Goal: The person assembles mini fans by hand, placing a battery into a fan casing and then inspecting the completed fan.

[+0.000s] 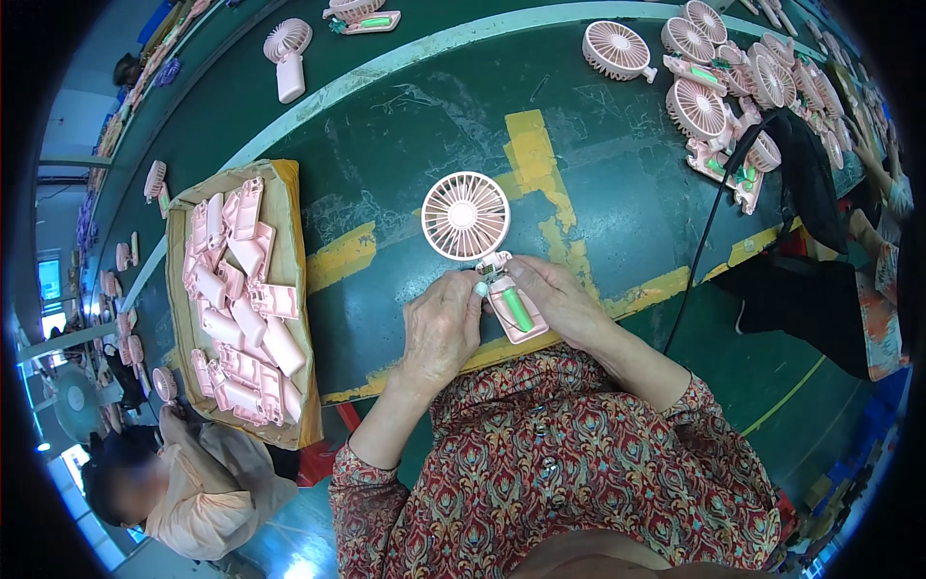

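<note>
A pink handheld fan lies in front of me on the green table, its round grille (466, 216) pointing away and its opened handle (526, 334) toward me. Inside the handle a green battery cell (517, 310) shows, with small parts at the neck. My right hand (559, 299) grips the handle's upper right side, thumb near the neck. At the neck's left side, my left hand (444, 326) has its fingertips pinched by a small pale piece, too small to name. Fingers partly cover the neck.
To the left, a cardboard box (307, 357) holds several pink handle shells (249, 321). Many pink fans (696, 108) are piled at the far right near a black cable (709, 227). Another fan (288, 58) lies on the belt beyond. A co-worker (207, 482) sits at lower left.
</note>
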Action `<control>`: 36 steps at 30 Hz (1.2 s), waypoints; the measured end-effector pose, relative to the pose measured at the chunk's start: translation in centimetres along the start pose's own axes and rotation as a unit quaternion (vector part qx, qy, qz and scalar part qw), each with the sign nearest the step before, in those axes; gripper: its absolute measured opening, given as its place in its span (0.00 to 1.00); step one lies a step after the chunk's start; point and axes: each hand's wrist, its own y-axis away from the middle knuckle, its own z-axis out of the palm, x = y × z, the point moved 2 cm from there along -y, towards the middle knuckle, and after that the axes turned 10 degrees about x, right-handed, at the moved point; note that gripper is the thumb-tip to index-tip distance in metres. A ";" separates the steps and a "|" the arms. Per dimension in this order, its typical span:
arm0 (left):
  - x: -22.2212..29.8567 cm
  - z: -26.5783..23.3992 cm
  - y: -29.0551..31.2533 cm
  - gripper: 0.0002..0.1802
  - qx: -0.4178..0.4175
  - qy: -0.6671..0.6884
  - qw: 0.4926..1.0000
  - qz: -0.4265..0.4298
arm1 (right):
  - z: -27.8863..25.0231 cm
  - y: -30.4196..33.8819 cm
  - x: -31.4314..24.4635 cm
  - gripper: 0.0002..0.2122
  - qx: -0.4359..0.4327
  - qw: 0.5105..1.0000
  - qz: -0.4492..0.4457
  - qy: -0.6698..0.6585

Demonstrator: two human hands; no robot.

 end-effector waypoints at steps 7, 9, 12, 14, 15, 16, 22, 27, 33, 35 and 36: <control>0.1 0.0 0.1 0.06 0.001 -0.011 1.000 0.013 | -0.3 -0.3 0.9 0.20 0.008 0.999 -0.019 0.032; 0.2 -0.1 0.0 0.07 -0.005 -0.017 1.000 0.017 | -0.3 -0.2 0.8 0.20 0.011 0.999 -0.018 0.034; 0.1 -0.1 0.1 0.07 0.002 -0.005 1.000 0.020 | -0.3 -0.2 0.6 0.19 0.005 0.999 -0.020 0.048; 0.0 -0.1 0.2 0.07 0.000 -0.008 1.000 0.019 | -0.4 0.1 0.2 0.18 -0.018 0.997 -0.029 0.063; 0.0 -0.1 0.2 0.07 -0.002 -0.011 1.000 0.020 | -0.4 0.2 0.0 0.16 -0.039 0.996 -0.038 0.077; 0.2 -0.1 0.2 0.07 -0.001 -0.011 1.000 0.020 | -0.5 0.1 0.2 0.16 -0.039 0.995 -0.039 0.078; 0.5 0.1 0.2 0.09 0.034 -0.010 0.999 0.011 | -0.3 -0.2 0.8 0.13 -0.066 0.997 -0.042 0.020; 0.5 0.0 0.2 0.13 0.025 -0.023 0.999 0.041 | -0.4 -0.2 0.9 0.12 -0.066 0.997 -0.041 0.024; 0.4 -0.1 -0.2 0.09 0.014 -0.003 0.999 0.032 | -0.4 -0.3 0.8 0.11 -0.066 0.997 -0.022 0.016; 0.4 -0.3 -0.3 0.08 -0.003 0.003 1.000 0.021 | -0.4 -0.3 0.7 0.11 -0.070 0.997 -0.018 0.015; 0.4 -0.4 -0.3 0.07 -0.017 0.009 1.000 0.011 | -0.4 -0.3 0.7 0.11 -0.075 0.997 -0.016 0.016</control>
